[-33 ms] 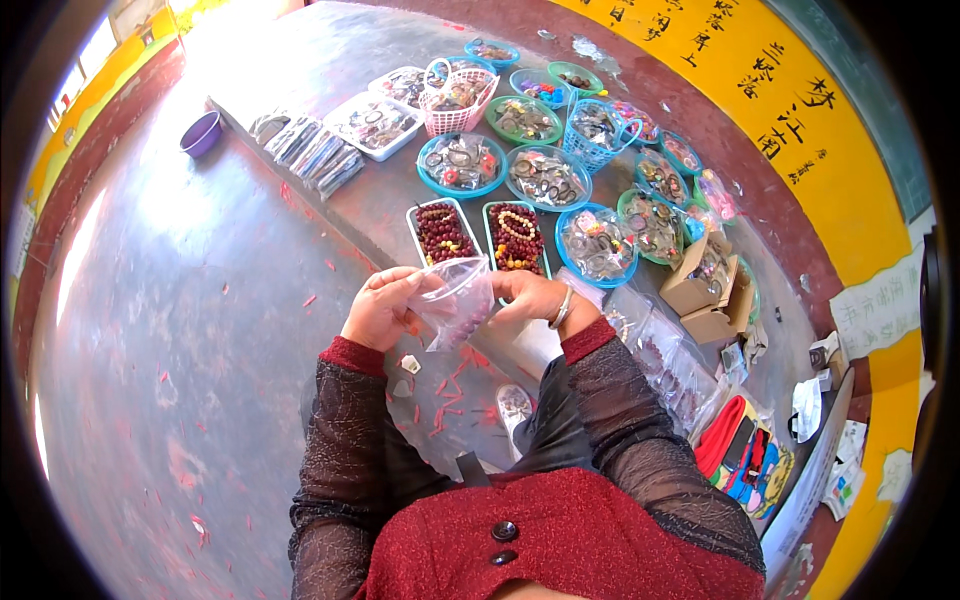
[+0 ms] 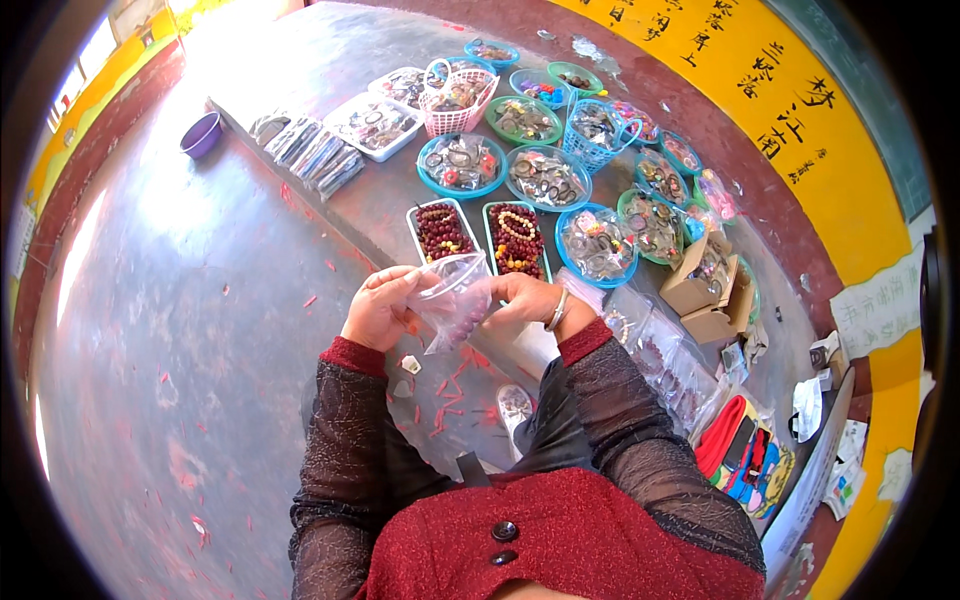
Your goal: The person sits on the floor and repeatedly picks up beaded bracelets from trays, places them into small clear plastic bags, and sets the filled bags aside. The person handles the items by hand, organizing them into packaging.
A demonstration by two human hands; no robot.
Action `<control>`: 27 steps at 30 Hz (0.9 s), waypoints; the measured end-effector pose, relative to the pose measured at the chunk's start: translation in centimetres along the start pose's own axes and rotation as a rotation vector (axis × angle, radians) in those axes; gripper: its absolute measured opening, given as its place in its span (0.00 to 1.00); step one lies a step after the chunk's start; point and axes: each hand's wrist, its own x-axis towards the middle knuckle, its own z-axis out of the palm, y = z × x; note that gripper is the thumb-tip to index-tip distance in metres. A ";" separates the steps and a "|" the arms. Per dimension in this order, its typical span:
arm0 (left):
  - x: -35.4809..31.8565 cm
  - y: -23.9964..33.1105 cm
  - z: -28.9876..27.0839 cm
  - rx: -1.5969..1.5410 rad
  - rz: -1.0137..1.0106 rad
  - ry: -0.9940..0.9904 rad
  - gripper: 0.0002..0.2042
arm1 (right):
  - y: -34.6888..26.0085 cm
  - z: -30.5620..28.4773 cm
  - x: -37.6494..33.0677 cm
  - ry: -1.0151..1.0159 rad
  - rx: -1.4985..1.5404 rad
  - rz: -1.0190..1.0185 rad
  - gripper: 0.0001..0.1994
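The clear bag and right hand had shifted slightly.
Held between both hands, its left edge pinched by the left hand, the bag contained purplish beads; beyond stood two bead-filled trays.

Two hands, one held bag; two bead trays

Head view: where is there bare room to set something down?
Floor between the purple basin and left sleeve is mostly bare, with scattered red scraps. Beyond the right hand, basins and baskets crowd together.
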 end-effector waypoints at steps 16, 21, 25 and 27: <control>1.6 -2.5 0.5 -0.103 -0.039 -0.051 0.17 | 0.7 0.5 1.3 0.233 0.562 -0.294 0.15; 1.5 -2.9 1.1 -0.063 -0.029 0.110 0.09 | -0.7 0.9 1.0 0.383 0.426 -0.173 0.16; 1.9 -3.5 0.5 -0.001 0.006 0.129 0.08 | -0.1 0.7 1.0 0.444 0.276 -0.209 0.15; 2.0 -3.5 0.1 -0.001 -0.012 0.059 0.10 | 0.5 0.8 1.5 0.475 0.243 -0.262 0.14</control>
